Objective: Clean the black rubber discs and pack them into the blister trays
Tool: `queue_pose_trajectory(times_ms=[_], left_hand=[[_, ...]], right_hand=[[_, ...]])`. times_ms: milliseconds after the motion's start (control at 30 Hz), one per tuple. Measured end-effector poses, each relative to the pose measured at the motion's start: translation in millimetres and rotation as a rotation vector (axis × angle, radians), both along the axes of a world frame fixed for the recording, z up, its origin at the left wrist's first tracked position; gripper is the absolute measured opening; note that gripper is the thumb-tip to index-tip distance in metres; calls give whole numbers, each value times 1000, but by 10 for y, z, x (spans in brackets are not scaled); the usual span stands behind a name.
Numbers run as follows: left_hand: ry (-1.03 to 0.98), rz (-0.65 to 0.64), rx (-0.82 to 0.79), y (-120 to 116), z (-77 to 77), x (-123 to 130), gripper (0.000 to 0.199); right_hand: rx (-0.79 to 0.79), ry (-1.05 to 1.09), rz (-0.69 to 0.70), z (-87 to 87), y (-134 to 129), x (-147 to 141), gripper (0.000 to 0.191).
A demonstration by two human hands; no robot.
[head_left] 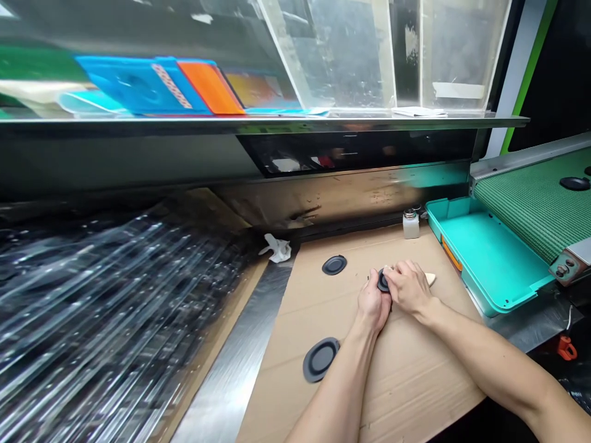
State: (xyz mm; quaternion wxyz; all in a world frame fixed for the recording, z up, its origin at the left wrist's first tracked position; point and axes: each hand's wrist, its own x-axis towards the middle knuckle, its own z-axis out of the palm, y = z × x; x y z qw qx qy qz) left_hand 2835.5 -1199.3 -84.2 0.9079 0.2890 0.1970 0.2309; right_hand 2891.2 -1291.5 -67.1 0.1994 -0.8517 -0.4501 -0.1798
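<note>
Over the brown cardboard sheet [415, 363], my left hand [373, 303] is closed around a small black round part [383, 281]. My right hand [408, 286] meets it from the right, its fingers pressed on the same part. Two more black round parts lie flat on the cardboard: one [334, 265] to the upper left of my hands, the other [321, 359] beside my left forearm. A pale pointed object [430, 279] shows just behind my right hand; most of it is hidden.
A teal tray [496, 255] stands right of the cardboard, below a green conveyor belt [540, 194] carrying black parts. A small bottle [410, 224] stands at the back. Clear plastic trays [101, 314] fill the left. A metal shelf [258, 125] spans above.
</note>
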Motion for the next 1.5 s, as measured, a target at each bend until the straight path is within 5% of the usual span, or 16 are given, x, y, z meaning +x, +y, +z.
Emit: queue_pose_trajectory(times_ms=[100, 233, 367, 500, 767, 1133, 1300, 1500], left_hand=[[14, 5, -20, 31, 21, -8, 45], [38, -36, -52, 90, 34, -28, 49], [32, -41, -55, 99, 44, -35, 48], [36, -84, -68, 95, 65, -45, 49], [51, -83, -58, 82, 115, -63, 51], [41, 4, -22, 90, -11, -15, 43], [33, -60, -24, 68, -1, -23, 44], [42, 23, -65, 175, 141, -68, 45]], right_hand=[[10, 21, -73, -30, -6, -17, 30], [-36, 8, 90, -40, -27, -71, 23], [-19, 37, 66, -27, 6, -89, 27], [-30, 29, 181, -31, 51, -118, 22], [-44, 13, 113, -15, -8, -105, 21], [-60, 44, 21, -72, -3, -87, 21], [-35, 86, 168, -49, 39, -177, 16], [-10, 79, -76, 99, -159, 105, 25]])
